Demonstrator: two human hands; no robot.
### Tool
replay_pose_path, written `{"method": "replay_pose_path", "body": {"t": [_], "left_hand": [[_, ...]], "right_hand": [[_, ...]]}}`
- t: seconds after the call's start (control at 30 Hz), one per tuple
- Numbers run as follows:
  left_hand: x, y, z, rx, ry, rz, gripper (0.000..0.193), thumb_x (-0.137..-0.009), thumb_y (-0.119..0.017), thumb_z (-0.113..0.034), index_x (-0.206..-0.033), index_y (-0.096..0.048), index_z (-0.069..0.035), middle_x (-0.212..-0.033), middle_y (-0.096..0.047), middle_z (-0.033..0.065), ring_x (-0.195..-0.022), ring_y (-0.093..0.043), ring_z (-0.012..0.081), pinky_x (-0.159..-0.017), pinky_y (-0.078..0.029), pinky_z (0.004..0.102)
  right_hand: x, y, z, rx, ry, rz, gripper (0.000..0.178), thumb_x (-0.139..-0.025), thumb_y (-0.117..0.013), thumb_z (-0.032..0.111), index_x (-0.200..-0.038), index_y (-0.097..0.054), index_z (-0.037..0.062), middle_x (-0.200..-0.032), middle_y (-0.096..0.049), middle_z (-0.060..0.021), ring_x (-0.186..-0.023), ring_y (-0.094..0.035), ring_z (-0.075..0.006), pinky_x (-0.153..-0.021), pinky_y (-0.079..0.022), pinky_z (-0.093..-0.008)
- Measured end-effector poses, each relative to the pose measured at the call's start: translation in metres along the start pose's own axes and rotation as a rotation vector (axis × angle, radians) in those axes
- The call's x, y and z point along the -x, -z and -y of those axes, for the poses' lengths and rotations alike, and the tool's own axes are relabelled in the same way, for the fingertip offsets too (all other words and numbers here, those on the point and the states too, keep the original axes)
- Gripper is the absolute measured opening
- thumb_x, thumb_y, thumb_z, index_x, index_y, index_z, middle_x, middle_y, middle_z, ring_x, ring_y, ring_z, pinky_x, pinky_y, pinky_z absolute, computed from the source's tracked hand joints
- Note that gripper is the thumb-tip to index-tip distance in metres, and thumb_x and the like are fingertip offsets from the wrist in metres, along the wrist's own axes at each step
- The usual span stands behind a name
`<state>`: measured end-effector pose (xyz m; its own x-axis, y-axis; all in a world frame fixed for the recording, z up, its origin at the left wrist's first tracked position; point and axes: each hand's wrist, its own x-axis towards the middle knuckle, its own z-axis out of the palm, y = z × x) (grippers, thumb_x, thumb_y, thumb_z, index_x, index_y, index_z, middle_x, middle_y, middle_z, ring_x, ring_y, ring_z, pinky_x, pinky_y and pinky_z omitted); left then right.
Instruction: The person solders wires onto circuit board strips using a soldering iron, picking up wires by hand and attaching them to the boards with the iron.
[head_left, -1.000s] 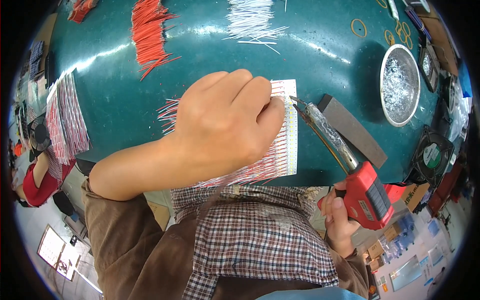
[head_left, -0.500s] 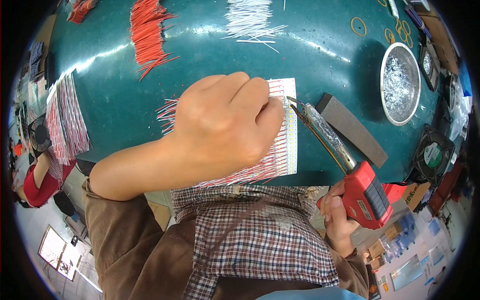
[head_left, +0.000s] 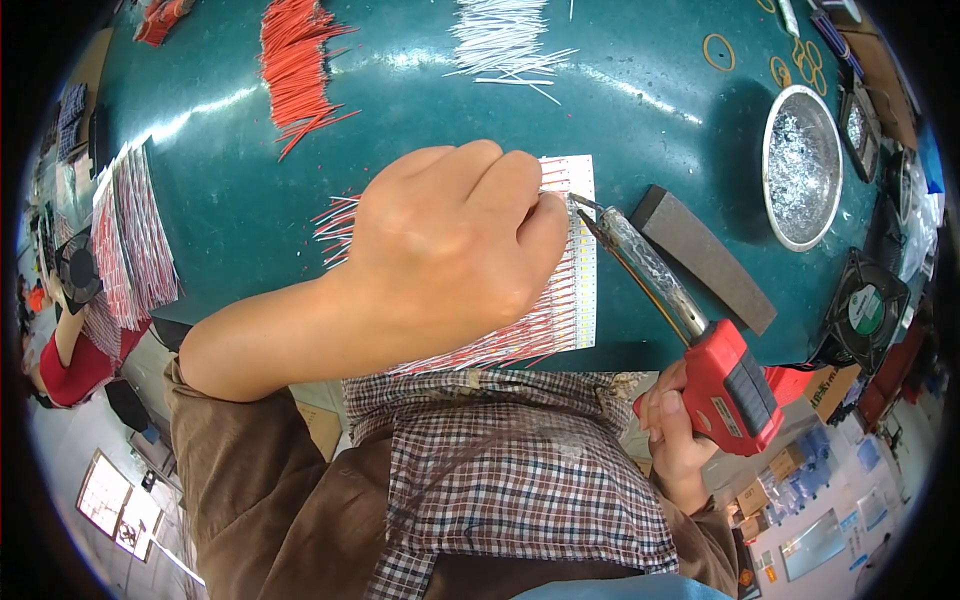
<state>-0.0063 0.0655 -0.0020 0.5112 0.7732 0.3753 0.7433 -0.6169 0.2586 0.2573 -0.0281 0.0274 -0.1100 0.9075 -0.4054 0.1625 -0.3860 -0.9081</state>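
Observation:
My left hand [head_left: 450, 235] is closed above a white circuit board panel [head_left: 585, 300], fingertips pinched near its upper part. What the fingers hold is hidden behind the hand. Rows of red and white wires [head_left: 490, 345] run from the panel out to the left, beneath my hand and forearm. My right hand [head_left: 675, 430] grips a red soldering gun [head_left: 735, 390] by its handle. The gun's tip reaches the panel's upper part, just right of my left fingertips, with a thin tube running alongside the barrel.
Right of the panel lies a grey-brown block [head_left: 705, 260], and beyond it a metal bowl [head_left: 802, 170] with silvery bits. Bundles of red wires [head_left: 295, 65] and white wires [head_left: 500, 35] lie at the back. A small fan [head_left: 865, 305] stands right; wired strips [head_left: 135, 240] hang left, near another person's sleeve [head_left: 75, 370].
The soldering gun and its tip have shifted slightly left over the panel. My left hand has edged up a little. The other person's arm at the left has moved.

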Motion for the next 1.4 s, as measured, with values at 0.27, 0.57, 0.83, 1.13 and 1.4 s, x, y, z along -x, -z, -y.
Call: {"method": "replay_pose_path", "body": {"t": [0.27,0.57,0.83,1.13,1.4], "left_hand": [[-0.002,0.004,-0.003,-0.027,0.012,0.057,0.025,-0.059,-0.067,-0.006,-0.083,-0.068,-0.004,-0.064,-0.046,-0.0005,-0.054,-0.046,0.0121,-0.044,-0.035,0.0254],[-0.002,0.004,-0.004,-0.024,0.035,0.053,0.028,-0.057,-0.066,-0.008,-0.085,-0.068,-0.004,-0.068,-0.050,0.0002,-0.054,-0.047,0.0120,-0.045,-0.037,0.0246],[0.003,0.003,-0.007,-0.002,0.014,0.037,0.031,-0.056,-0.066,-0.007,-0.087,-0.069,-0.003,-0.068,-0.049,0.0007,-0.055,-0.049,0.0119,-0.044,-0.038,0.0243],[0.002,0.003,-0.007,-0.031,-0.003,0.035,0.032,-0.056,-0.065,-0.007,-0.088,-0.069,-0.003,-0.068,-0.049,-0.0004,-0.055,-0.049,0.0120,-0.044,-0.037,0.0248],[0.003,0.002,-0.005,-0.039,-0.027,-0.029,0.032,-0.056,-0.066,-0.006,-0.088,-0.069,-0.003,-0.067,-0.048,-0.0003,-0.053,-0.047,0.0117,-0.043,-0.035,0.0245]], "right_hand": [[0.001,-0.002,0.004,-0.001,0.003,-0.027,0.012,-0.085,-0.053,0.006,-0.090,-0.046,-0.0026,-0.069,-0.047,-0.0077,-0.040,-0.035,-0.0063,-0.038,-0.034,-0.0212],[0.003,-0.005,0.007,-0.043,-0.014,-0.116,0.021,-0.085,-0.054,0.010,-0.099,-0.046,-0.0042,-0.057,-0.043,-0.0027,-0.038,-0.033,-0.0064,-0.038,-0.031,-0.0212],[0.008,0.000,0.004,-0.016,-0.030,-0.076,0.023,-0.087,-0.055,0.012,-0.101,-0.046,-0.0041,-0.055,-0.042,-0.0015,-0.039,-0.034,-0.0062,-0.039,-0.032,-0.0209],[0.009,0.006,-0.003,0.035,-0.007,-0.017,0.017,-0.086,-0.054,0.009,-0.095,-0.047,-0.0044,-0.075,-0.048,-0.0074,-0.040,-0.037,-0.0065,-0.039,-0.035,-0.0219],[0.006,0.002,0.002,0.007,0.004,-0.048,0.020,-0.087,-0.054,0.010,-0.099,-0.047,-0.0044,-0.065,-0.046,-0.0045,-0.039,-0.036,-0.0064,-0.039,-0.034,-0.0218]]}}
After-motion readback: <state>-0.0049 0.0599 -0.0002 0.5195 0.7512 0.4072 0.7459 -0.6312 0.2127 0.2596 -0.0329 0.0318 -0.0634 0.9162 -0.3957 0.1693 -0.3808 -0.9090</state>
